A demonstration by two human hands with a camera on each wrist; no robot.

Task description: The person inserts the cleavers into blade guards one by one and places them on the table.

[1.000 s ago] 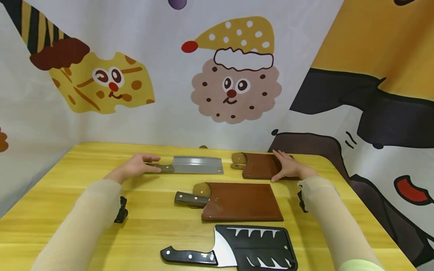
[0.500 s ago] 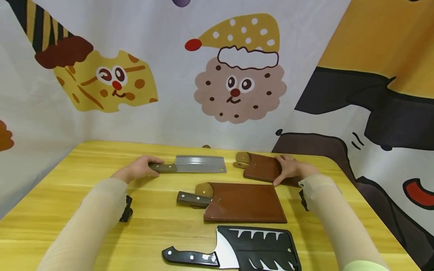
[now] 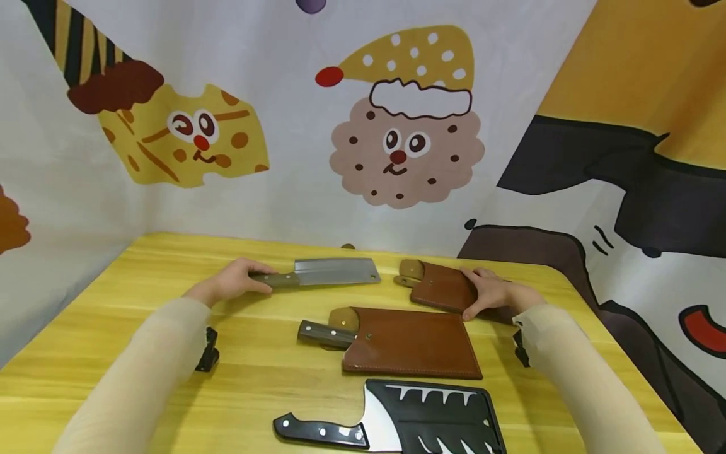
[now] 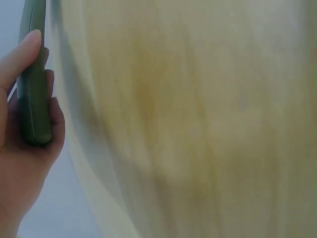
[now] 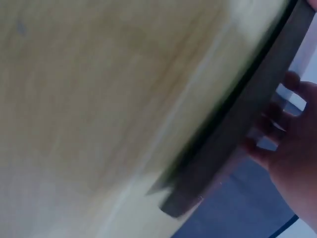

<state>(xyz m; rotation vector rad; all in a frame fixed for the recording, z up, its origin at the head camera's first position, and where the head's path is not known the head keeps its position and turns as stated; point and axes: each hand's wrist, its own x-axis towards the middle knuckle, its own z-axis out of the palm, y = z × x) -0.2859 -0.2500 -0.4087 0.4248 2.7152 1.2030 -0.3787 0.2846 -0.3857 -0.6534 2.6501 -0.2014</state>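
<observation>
In the head view my left hand (image 3: 229, 282) grips the olive-green handle of a bare cleaver (image 3: 337, 271), whose blade points right at the back of the table. The left wrist view shows the thumb and fingers curled round that handle (image 4: 34, 104). At the back right my right hand (image 3: 495, 294) holds a small brown leather knife sheath (image 3: 445, 287) across its width, thumb at the near edge and fingers at the far edge. The sheath's tan strap end faces the cleaver. In the right wrist view the sheath (image 5: 233, 119) appears edge-on, slanting, with fingertips at its side.
A larger brown leather sheath (image 3: 416, 343) with a dark-handled knife in it lies mid-table. Nearer the front is a black-handled cleaver (image 3: 323, 433) in a black blade cover (image 3: 442, 413). A cartoon-printed curtain (image 3: 283, 208) hangs behind the yellow wooden table (image 3: 170, 265).
My left fingers have closed round the cleaver's handle, and the blade has tilted slightly. My right hand has taken hold of the small sheath, which has turned so its right end sits nearer me.
</observation>
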